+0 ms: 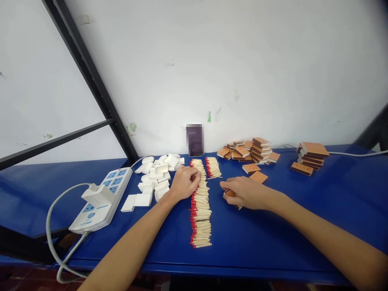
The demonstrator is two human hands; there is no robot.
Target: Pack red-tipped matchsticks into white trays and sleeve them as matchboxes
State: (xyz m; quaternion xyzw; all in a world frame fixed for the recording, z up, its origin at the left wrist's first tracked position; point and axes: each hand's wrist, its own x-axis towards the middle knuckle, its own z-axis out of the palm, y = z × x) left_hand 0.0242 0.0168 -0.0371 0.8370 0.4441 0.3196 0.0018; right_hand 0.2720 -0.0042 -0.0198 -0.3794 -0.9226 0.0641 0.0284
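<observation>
My left hand is closed, thumb and fingers curled together over the edge of a long row of red-tipped matches. Whether a match is between its fingertips I cannot make out. My right hand grips an orange-brown matchbox low over the table, and the palm covers most of that box. A shorter row of matches lies between my hands, farther back. Left of my left hand is a loose heap of white matchbox trays. Two orange matchboxes rest just beyond my right hand.
A pile of matchboxes stands at the back, with a neater stack farther right. A phone leans on the wall. On the left, a power strip with a plugged-in charger and cables lies on the blue table.
</observation>
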